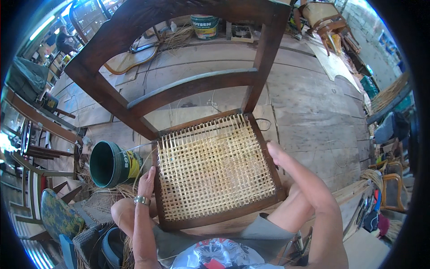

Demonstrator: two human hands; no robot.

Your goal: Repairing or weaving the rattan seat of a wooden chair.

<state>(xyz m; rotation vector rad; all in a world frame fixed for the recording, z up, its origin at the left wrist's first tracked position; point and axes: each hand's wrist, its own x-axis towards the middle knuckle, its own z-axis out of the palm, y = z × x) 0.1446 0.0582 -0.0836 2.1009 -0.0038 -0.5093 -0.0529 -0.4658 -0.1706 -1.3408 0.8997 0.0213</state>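
Observation:
A dark brown wooden chair (197, 80) stands before me, its open back toward the far side. Across its seat frame stretches a pale cane weave (215, 166), a square mesh with loose-looking vertical strips along the far edge. My left hand (145, 184), with a watch at the wrist, is closed round the left seat rail; its thumb lies along the outer edge and the other fingers are mostly hidden. At the right rail, my right hand (277, 153) is closed against the wood, its fingertips out of sight under the rail. A thin cane strand (139, 146) sticks out leftward from the seat's far left corner.
A green bucket (104, 163) lies tipped left of the seat. Another bucket (204, 28) stands at the far side beside loose cane strips (179, 36). Several chair frames and a patterned cushion (60, 215) crowd the left. Hand tools (374, 201) lie at the right.

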